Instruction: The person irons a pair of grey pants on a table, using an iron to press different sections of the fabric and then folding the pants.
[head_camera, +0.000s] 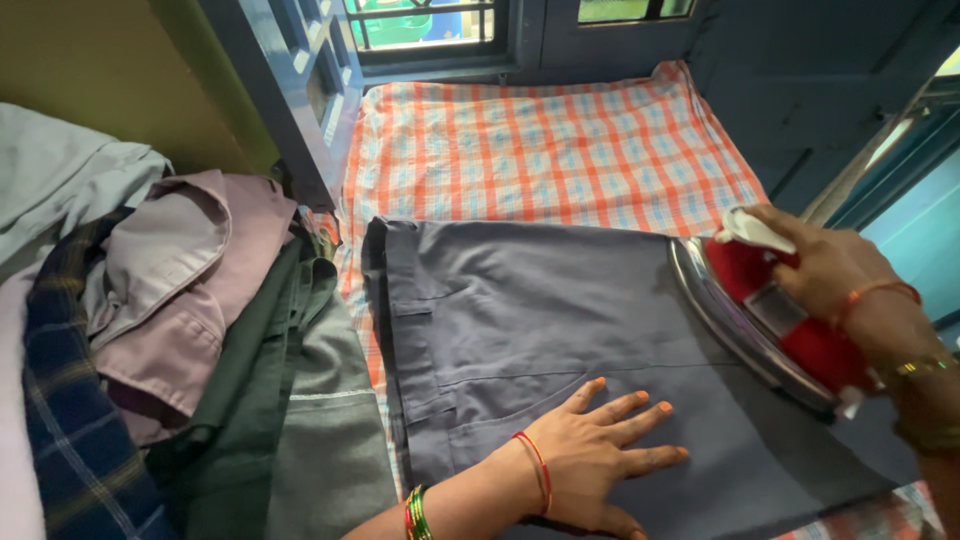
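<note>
The grey trousers (560, 330) lie flat on an orange checked cloth (540, 150), their legs cut off by the near edge. The left hand (590, 450) presses open, fingers spread, on the fabric near the waistband. The right hand (830, 270) is closed around the handle of a red iron (770, 320) tilted on the trousers' right side; the handle is mostly hidden. The far cloth lies bare. A clothes pile (170, 330) crowds the left edge.
</note>
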